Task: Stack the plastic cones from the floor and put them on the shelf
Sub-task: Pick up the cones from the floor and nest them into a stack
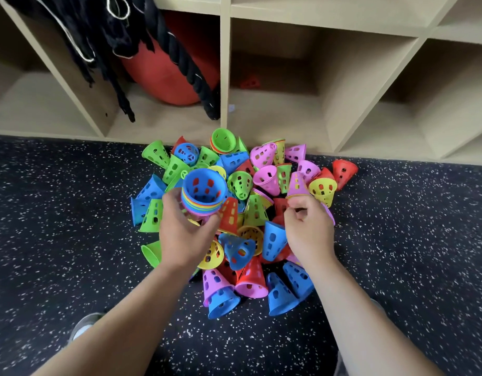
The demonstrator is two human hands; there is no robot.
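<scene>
Centre of the action is the nested stack point(203, 198), a blue cone on top with its wide mouth tipped toward the camera and a band of coloured rims below it, held above the pile of loose cones point(242, 218) on the speckled floor point(58, 213). The left hand point(184, 234) has it, fingers point(170, 199) wrapped round the lower rims and pressed onto the plastic. Over on the other side, the right hand point(309, 229) is curled, its fingers point(295, 203) pinching the rim of a pink cone point(296, 185) that points up and away; a thin line of other colours at its rim suggests more may be nested in it, though that is hard to tell. So this looks like the gathering step: one stack growing in the left, a fresh piece in the right, and dozens of green, blue, red, yellow and pink ones lying every which way below. The shelf point(224, 77) stands just beyond the pile, its nearest open compartment point(275, 115) almost bare, with one small red cone point(250, 83) at the back; the bay to its left holds a red ball point(174, 74) and dark rope point(180, 55). Next move, by my reading, calls for lining the pink cone up with the stack so the two nest, and keeping the stack squeezed so it does not fan apart.
</scene>
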